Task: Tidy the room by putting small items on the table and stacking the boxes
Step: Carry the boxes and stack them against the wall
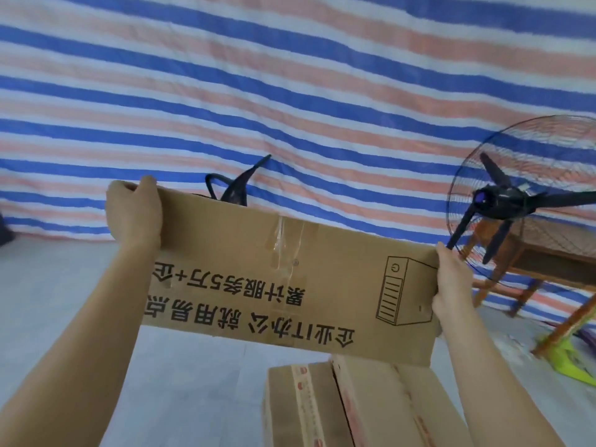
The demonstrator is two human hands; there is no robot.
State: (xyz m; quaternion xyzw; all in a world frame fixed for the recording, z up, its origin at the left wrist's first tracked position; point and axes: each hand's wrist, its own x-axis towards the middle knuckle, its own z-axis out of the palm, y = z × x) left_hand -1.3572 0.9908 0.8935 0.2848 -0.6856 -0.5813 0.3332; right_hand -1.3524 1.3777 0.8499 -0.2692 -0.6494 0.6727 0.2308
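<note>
**Box** [283,285]: long printed carton held in the air, print upside down to the wearer, left end higher.
**Grip:** the left hand [134,214] wraps the upper left corner, fingers curled over the far edge. The right hand [451,282] clasps the right end, fingers hidden behind it. One hand per end, probably to steady so wide a load.
**Below the grip:** lower boxes [354,401] on the floor [64,301], under the right-hand end. This is the likely stacking spot; the carton is apart from them.
**Right of the right hand:** fan [503,204], with the table [548,253] behind it.
**Beyond the left hand:** black object [238,188], partly hidden, unidentified.
**Backdrop:** striped tarp [290,91].
</note>
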